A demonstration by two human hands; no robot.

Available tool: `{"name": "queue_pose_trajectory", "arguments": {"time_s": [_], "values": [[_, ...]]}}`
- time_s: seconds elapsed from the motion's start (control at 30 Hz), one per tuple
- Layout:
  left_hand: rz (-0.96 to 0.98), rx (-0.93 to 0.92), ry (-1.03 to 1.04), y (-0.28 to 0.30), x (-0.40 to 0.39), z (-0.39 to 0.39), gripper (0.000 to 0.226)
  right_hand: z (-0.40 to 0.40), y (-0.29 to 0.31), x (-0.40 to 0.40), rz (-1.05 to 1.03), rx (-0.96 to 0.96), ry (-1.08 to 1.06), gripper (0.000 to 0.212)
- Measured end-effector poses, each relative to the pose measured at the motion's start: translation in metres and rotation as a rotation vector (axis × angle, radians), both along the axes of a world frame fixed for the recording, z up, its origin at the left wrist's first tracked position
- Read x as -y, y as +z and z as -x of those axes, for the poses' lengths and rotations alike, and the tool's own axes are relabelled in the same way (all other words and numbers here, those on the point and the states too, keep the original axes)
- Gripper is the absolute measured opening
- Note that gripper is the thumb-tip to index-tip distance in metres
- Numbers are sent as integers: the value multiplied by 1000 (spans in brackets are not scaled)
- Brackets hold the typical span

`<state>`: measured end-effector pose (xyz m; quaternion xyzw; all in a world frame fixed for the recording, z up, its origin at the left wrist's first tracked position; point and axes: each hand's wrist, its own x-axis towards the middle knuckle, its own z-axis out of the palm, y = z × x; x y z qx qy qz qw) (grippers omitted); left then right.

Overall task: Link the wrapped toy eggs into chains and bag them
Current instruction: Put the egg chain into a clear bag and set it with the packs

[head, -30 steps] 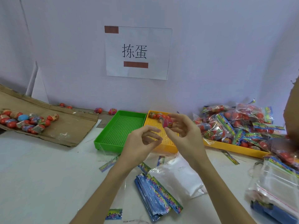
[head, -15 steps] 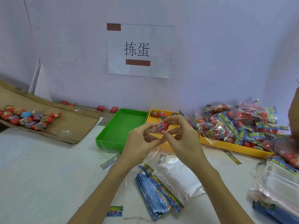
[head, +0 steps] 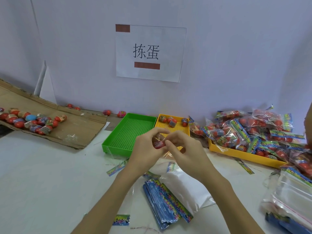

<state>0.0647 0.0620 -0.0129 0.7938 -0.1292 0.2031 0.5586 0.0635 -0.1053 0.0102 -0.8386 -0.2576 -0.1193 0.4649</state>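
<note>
Since half-second back: my hands dropped lower, closed tighter round egg. Left hand cupped wrapped toy egg from below, fingers curled; right hand pinched its wrapper end, I reckoned for linking. Held egg over near edge of green tray and small yellow tray, loose eggs within reach. Wrapper tail hidden behind fingers; could not tell if second egg attached. Bagged chains heaped right, partly cut off.

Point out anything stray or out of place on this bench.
Four loose eggs lie along the foot of the wall, outside both trays. A paper label lies by itself on the near table. The flattened cardboard holding the egg pile has a ragged, torn edge.
</note>
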Motion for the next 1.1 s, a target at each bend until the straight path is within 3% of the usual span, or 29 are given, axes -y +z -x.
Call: {"name": "queue_pose_trajectory", "arguments": {"time_s": [0.13, 0.3, 0.37, 0.47, 0.57, 0.73, 0.83, 0.97, 1.1], "values": [[-89, 12, -8, -1, 2, 1, 29, -1, 1, 1, 111, -54, 60, 23], [22, -27, 110, 0, -7, -2, 20, -12, 5, 8, -132, -14, -71, 21], [84, -51, 169, -1, -11, -4, 19, -23, 2, 8, -100, 17, -193, 19], [254, -113, 186, 0, -13, -6, 23, -50, -4, 1, 71, 34, -286, 25], [428, -163, 160, 1, -13, -6, 31, -85, -5, -12, 305, 30, -248, 43], [455, -160, 108, 3, -14, -5, 37, -132, -1, -27, 776, 25, -222, 80], [460, -154, 70, 4, -13, -5, 36, -146, -6, -24, 989, 53, -209, 63], [460, -153, 52, 3, -11, -5, 33, -149, -16, -18, 885, 106, -402, 37], [447, -156, 52, 3, -10, -5, 35, -132, -11, -11, 460, 89, -422, 26]]}}
